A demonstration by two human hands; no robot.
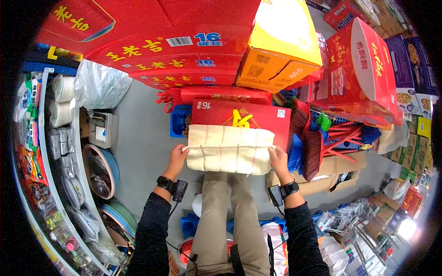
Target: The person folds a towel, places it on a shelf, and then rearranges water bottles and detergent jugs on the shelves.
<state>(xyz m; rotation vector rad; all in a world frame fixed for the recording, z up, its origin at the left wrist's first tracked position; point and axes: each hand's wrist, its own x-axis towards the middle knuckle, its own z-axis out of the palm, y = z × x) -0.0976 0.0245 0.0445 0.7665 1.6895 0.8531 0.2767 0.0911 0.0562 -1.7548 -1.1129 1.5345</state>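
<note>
A cream towel (228, 158) with thin dark and pinkish lines lies in front of my legs, its far part over the near edge of a red carton (239, 115). A folded edge runs across its middle. My left hand (177, 158) is closed on the left end of that edge, thumb and fingers pinched together. At the opposite end, my right hand (279, 161) pinches the right corner of the same edge. The towel is stretched fairly flat between both hands. Its underside is hidden.
Stacked red cartons (152, 50) rise ahead, with a yellow box (281, 46) beside them. Shelves of packaged goods (32, 156) and basins (101, 170) stand at left. Red-handled brooms (340, 140) and an opened cardboard box (322, 172) are at right.
</note>
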